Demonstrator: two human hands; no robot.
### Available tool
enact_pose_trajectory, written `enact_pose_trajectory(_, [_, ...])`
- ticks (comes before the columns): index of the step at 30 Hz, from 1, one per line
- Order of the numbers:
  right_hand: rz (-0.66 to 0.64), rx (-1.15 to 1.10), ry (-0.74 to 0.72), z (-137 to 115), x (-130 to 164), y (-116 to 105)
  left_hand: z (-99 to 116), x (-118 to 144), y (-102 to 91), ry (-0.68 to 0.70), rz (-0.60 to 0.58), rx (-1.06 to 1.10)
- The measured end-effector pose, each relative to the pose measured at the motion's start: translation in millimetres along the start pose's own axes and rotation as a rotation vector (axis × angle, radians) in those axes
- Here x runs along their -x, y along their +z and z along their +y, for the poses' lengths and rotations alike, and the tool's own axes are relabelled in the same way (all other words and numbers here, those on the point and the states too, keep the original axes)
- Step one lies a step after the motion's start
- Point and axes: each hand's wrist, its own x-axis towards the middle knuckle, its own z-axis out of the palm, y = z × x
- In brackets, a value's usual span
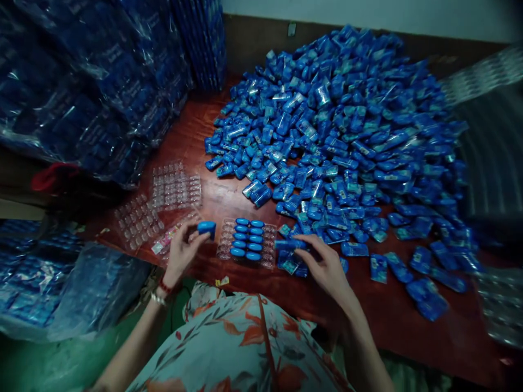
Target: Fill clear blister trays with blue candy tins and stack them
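Note:
My left hand (182, 250) pinches a small blue packet (206, 228) between thumb and fingers, just left of a transparent blister tray (225, 239). Two columns of glossy blue oval pieces (248, 239) fill the middle of that tray, while its side cavities show bare plastic. To the right of it, my right hand (322, 261) grips another blue packet (288, 245) by its end, over a few loose packets (294, 264). What the packets contain cannot be made out.
A big heap of blue packets (335, 120) covers the back of the reddish wooden table (229, 196). More transparent blister trays (176, 188) lie at the left. Plastic-wrapped blue stacks (102, 71) rise at the back left. Loose packets (427, 296) lie at the right.

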Motion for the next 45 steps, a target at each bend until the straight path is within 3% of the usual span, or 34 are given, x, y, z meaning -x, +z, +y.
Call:
enact_pose_trajectory(3, [-0.066,-0.057,0.03,-9.0,28.9,9.4,-7.2,44.1,4.0,-0.103,0.047,0.047])
enact_pose_trajectory(5, [-0.045,-0.061,-0.065,-12.1,37.7,29.8,-14.5,62.1,15.4,-0.104,0.043,0.076])
enact_pose_trajectory(8, [-0.012,0.057,-0.301,-11.2,39.8,61.3,-28.0,73.9,32.0,0.059,-0.017,0.034])
enact_pose_trajectory(11, [-0.005,0.285,-0.475,-9.2,37.4,75.0,-40.8,74.5,37.2,0.322,-0.129,-0.076])
enact_pose_trajectory(15, [-0.055,0.478,-0.542,-14.3,34.0,70.3,-46.8,69.1,30.9,0.522,-0.257,-0.192])
enact_pose_trajectory(20, [-0.135,0.664,-0.583,-29.7,26.9,64.4,-34.1,58.9,26.7,0.731,-0.453,-0.372])
enact_pose_trajectory(29, [-0.265,0.81,-0.575,-51.1,17.4,71.8,-39.6,52.0,33.4,0.714,-0.512,-0.439])
enact_pose_trajectory(33, [-0.242,0.812,-0.554,-51.3,20.2,66.4,-40.1,50.8,28.9,0.711,-0.529,-0.48])
enact_pose_trajectory(36, [-0.155,0.711,-0.586,-41.0,20.2,52.8,-30.4,48.8,17.8,0.718,-0.457,-0.492])
enact_pose_trajectory(39, [-0.016,0.556,-0.48,-20.0,-0.1,37.9,-10.6,27.7,14.1,0.654,-0.301,-0.421])
enact_pose_trajectory(42, [0.078,0.515,-0.289,-0.1,-49.7,31.4,11.8,-25.8,34.9,0.59,-0.22,-0.395])
enact_pose_trajectory(45, [-0.018,0.682,-0.293,7.2,-108.3,35.1,27.3,-91.5,75.8,0.694,-0.41,-0.526])
